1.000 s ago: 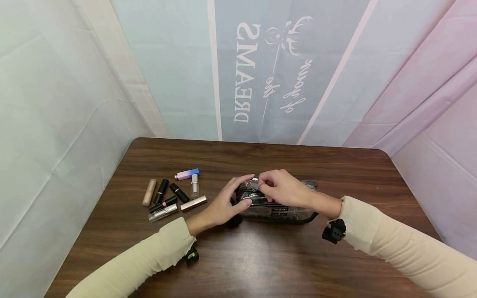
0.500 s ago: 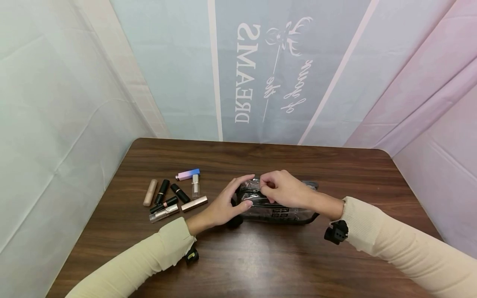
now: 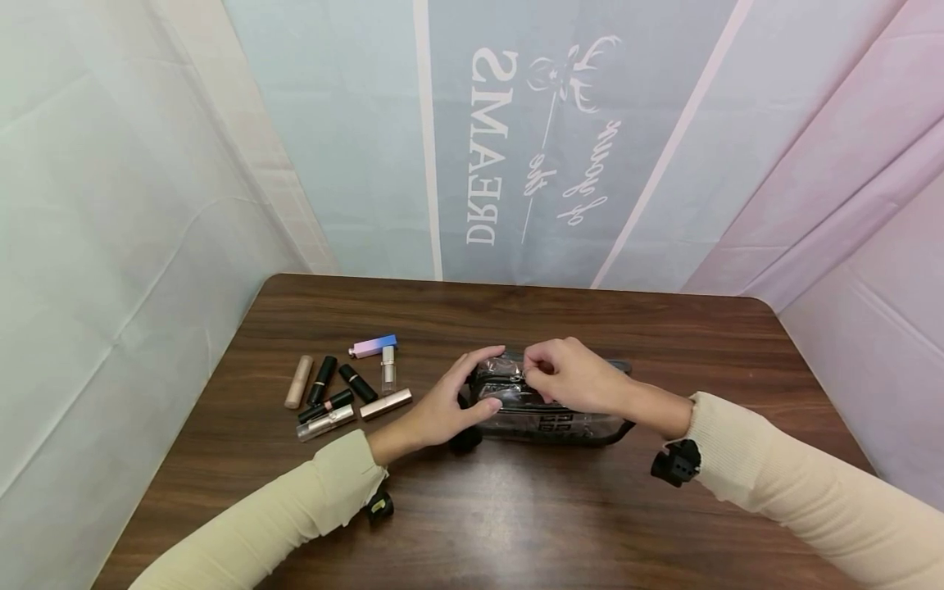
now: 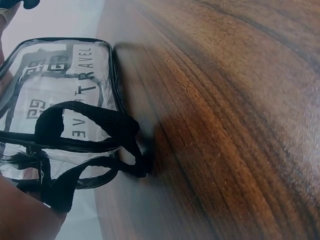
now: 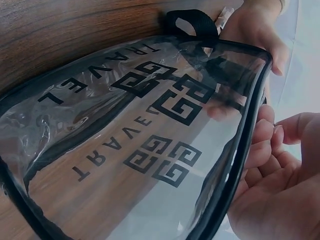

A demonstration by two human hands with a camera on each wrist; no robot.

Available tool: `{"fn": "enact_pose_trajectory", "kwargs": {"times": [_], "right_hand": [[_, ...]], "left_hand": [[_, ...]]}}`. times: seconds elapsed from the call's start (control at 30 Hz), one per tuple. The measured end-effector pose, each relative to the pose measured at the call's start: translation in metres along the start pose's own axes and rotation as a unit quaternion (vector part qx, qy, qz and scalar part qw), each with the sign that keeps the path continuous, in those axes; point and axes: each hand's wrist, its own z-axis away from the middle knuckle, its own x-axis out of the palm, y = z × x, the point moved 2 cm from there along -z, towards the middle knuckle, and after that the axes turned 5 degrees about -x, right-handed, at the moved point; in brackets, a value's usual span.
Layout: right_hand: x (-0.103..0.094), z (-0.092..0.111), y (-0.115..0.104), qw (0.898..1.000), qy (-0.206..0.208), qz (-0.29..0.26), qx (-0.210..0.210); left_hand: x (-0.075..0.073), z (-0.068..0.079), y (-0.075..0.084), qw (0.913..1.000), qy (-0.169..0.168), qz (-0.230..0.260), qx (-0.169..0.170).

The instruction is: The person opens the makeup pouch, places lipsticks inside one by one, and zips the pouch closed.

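Note:
A clear toiletry bag (image 3: 564, 426) with black piping and printed "TRAVEL" lettering lies on the wooden table between my hands. My left hand (image 3: 446, 403) grips its left end, thumb on the near side and fingers over the far side. With bent fingers, my right hand (image 3: 571, 378) pinches at the zipper along the top; the pull itself is hidden by the fingertips. The right wrist view shows the bag's see-through side (image 5: 165, 135), with the right hand's thumb and forefinger meeting at the top edge. A black strap loop (image 4: 95, 117) hangs from the left end.
Left of the bag lie several lipstick tubes: a beige one (image 3: 298, 382), black ones (image 3: 322, 379), a pink-blue one (image 3: 373, 347), a silver one with a clear part (image 3: 388, 369) and a rose-gold one (image 3: 386, 404). A printed cloth (image 3: 509, 164) hangs behind the table (image 3: 501, 524).
My right hand has slid a little to the right along the top of the bag, uncovering more of the zipper. The left hand stays at the bag's left end.

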Motion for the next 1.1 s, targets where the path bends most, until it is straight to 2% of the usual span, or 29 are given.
{"fn": "enact_pose_trajectory", "kwargs": {"times": [0.37, 0.7, 1.1], "right_hand": [[-0.005, 0.011, 0.004, 1.000, 0.005, -0.007, 0.014], [-0.009, 0.015, 0.006, 0.999, 0.012, 0.017, 0.027], [-0.018, 0.024, 0.010, 0.999, 0.006, 0.022, 0.042]], "left_hand": [[0.000, 0.000, 0.000, 1.0000, 0.000, -0.003, 0.007], [0.000, 0.000, 0.000, 0.9999, -0.002, 0.004, 0.014], [0.000, 0.001, 0.002, 0.9999, -0.002, -0.001, 0.012]]}}
